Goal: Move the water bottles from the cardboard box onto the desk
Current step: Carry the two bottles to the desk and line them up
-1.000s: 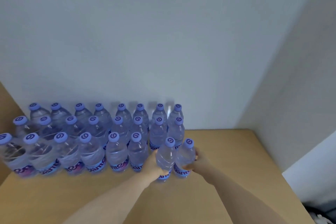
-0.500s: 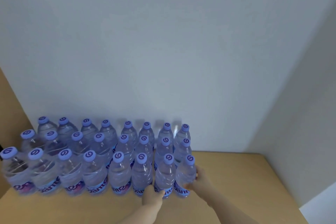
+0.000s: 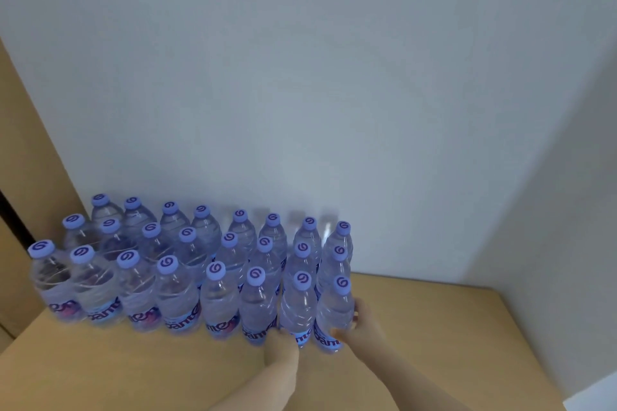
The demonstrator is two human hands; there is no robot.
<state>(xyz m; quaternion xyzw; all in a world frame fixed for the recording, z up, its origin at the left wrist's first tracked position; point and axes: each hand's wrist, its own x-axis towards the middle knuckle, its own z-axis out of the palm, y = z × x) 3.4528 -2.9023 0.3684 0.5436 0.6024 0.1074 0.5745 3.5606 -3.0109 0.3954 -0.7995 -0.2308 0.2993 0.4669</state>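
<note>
Several clear water bottles with purple caps stand in three rows on the wooden desk point(image 3: 434, 344) against the wall. At the right end of the front row stand two bottles side by side. My left hand point(image 3: 282, 345) grips the base of the left one point(image 3: 298, 307). My right hand point(image 3: 359, 325) wraps around the lower side of the rightmost bottle point(image 3: 335, 310). Both bottles stand upright, touching their row. The cardboard box is out of sight.
A white wall rises directly behind the bottles, and a second wall closes the right side at the desk's corner. A tan wooden panel point(image 3: 30, 150) stands at the left edge. Bare desk surface lies in front of the rows and to their right.
Both hands have pushed the two front-right bottles back into line with the front row. The camera has tilted up, so the bottles sit lower in view.
</note>
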